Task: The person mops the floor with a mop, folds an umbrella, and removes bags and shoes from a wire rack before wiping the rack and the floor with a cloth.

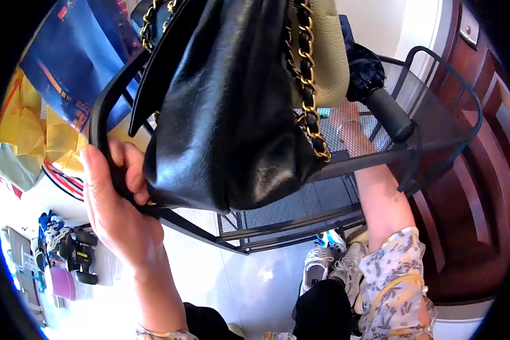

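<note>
My left hand point(116, 190) is wrapped round the curved black metal rim of a mesh rack point(345, 165), at its left corner. Right beside those fingers a black leather handbag point(221, 124) with gold chain straps point(307, 73) leans over the rim. My right arm passes under the rim, and my right hand point(345, 119) shows only dimly through the mesh. Its fingers are mostly hidden, with a small green patch near them that I cannot make out. Behind the black bag is a beige bag point(328, 56); a folded dark umbrella point(388, 113) lies to its right.
Blue point(82, 56) and yellow bags point(22, 116) hang at the left. On the floor below stand a toy vehicle point(79, 255) and a pink container point(62, 283). Grey sneakers point(317, 266) sit under the rack. A brown panelled door point(453, 226) borders the right.
</note>
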Action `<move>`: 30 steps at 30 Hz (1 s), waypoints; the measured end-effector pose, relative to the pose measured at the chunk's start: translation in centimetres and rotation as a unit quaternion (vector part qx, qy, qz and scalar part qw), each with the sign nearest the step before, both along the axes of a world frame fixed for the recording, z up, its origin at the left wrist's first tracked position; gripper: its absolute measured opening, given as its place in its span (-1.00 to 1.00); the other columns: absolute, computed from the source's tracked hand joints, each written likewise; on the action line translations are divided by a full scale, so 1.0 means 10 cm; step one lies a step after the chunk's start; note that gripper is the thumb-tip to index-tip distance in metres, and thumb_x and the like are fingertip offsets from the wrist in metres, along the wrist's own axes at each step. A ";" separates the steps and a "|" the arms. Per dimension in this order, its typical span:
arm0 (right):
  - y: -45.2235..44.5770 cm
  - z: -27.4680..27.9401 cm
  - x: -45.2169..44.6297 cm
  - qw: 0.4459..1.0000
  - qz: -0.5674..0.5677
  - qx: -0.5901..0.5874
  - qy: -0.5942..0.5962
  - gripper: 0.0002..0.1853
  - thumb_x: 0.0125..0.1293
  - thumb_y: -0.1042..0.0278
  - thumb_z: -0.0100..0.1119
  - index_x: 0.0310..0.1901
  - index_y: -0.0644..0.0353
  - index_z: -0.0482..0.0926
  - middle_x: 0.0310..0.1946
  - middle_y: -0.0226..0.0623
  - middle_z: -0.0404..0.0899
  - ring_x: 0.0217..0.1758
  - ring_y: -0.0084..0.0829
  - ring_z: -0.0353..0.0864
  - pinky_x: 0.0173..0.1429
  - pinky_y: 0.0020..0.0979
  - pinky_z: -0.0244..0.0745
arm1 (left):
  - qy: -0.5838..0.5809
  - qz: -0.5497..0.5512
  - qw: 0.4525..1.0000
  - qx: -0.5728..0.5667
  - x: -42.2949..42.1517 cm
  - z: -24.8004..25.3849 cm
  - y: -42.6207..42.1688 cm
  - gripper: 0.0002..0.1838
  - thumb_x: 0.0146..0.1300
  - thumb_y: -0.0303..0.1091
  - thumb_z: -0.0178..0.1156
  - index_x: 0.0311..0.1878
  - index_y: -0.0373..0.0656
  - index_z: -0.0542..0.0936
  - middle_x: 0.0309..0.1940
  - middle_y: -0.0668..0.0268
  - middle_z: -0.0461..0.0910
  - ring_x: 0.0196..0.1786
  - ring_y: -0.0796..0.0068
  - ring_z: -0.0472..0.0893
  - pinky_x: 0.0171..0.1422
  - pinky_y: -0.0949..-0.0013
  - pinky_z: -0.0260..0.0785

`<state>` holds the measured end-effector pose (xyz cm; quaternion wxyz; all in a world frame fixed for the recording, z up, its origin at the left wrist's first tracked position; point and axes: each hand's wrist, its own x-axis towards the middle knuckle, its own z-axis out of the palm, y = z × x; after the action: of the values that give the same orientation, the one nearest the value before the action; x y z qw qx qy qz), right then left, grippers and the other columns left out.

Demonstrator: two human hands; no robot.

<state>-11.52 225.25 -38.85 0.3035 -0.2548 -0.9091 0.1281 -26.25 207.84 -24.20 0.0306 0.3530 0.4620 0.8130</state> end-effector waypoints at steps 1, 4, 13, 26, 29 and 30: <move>-0.16 0.01 0.02 1.000 0.014 -0.009 0.004 -0.79 0.10 0.40 0.12 -0.21 0.18 0.59 -0.27 -0.05 0.60 -0.26 -0.08 0.58 -0.15 -0.17 0.48 | 0.017 -0.018 1.000 -0.005 -0.03 -0.01 -0.02 -0.64 0.41 -0.01 -0.12 -0.38 -0.09 0.31 -0.67 0.48 0.19 -0.62 0.75 0.08 -0.54 0.65 -0.16; -0.44 -0.06 -0.23 0.997 0.065 -0.045 0.015 -0.79 0.10 0.38 0.12 -0.20 0.19 0.59 -0.26 -0.04 0.60 -0.24 -0.08 0.58 -0.13 -0.17 0.48 | 0.017 -0.018 1.000 0.006 -0.06 -0.04 -0.04 -0.64 0.41 -0.01 -0.12 -0.37 -0.10 0.32 -0.66 0.48 0.19 -0.62 0.75 0.08 -0.54 0.64 -0.15; -0.73 -0.33 -0.34 0.899 0.337 -0.243 -0.139 -0.91 0.15 0.50 0.06 -0.29 0.21 0.52 -0.39 -0.11 0.55 -0.30 -0.17 0.56 -0.20 -0.20 0.45 | -0.038 0.052 0.998 -0.001 -0.06 -0.14 0.01 -0.65 0.42 -0.04 -0.11 -0.43 -0.03 0.29 -0.66 0.53 0.10 -0.62 0.77 0.03 -0.54 0.62 -0.19; 1.34 1.94 2.06 0.911 -0.359 0.097 -0.180 -0.78 -0.02 0.46 0.18 -0.28 0.26 0.62 -0.19 0.03 0.57 -0.21 -0.05 0.60 -0.08 -0.23 0.50 | 0.003 0.018 1.000 0.001 -0.20 -0.23 -0.04 -0.67 0.43 -0.06 -0.14 -0.36 -0.10 0.34 -0.66 0.51 0.16 -0.63 0.77 0.06 -0.54 0.62 -0.15; 1.31 1.79 1.62 0.920 -0.295 0.124 -0.227 -0.83 -0.07 0.48 0.14 -0.38 0.19 0.65 -0.40 -0.05 0.61 -0.22 -0.12 0.63 -0.03 -0.18 0.49 | 0.006 0.018 1.000 0.001 -0.24 -0.25 -0.04 -0.66 0.43 -0.06 -0.15 -0.37 -0.09 0.32 -0.66 0.50 0.16 -0.63 0.77 0.07 -0.56 0.62 -0.14; 1.33 1.78 1.45 0.955 -0.215 0.078 -0.189 -0.82 -0.06 0.51 0.11 -0.37 0.18 0.65 -0.39 -0.03 0.61 -0.23 -0.13 0.63 -0.05 -0.18 0.50 | 0.011 0.004 1.000 -0.002 -0.26 -0.27 -0.05 -0.66 0.43 -0.06 -0.16 -0.38 -0.09 0.32 -0.66 0.50 0.17 -0.63 0.77 0.07 -0.56 0.62 -0.14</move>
<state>3.00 238.56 -21.02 0.1651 -0.4397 -0.8806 -0.0625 -28.89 207.31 -26.92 0.0233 0.3600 0.4650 0.8085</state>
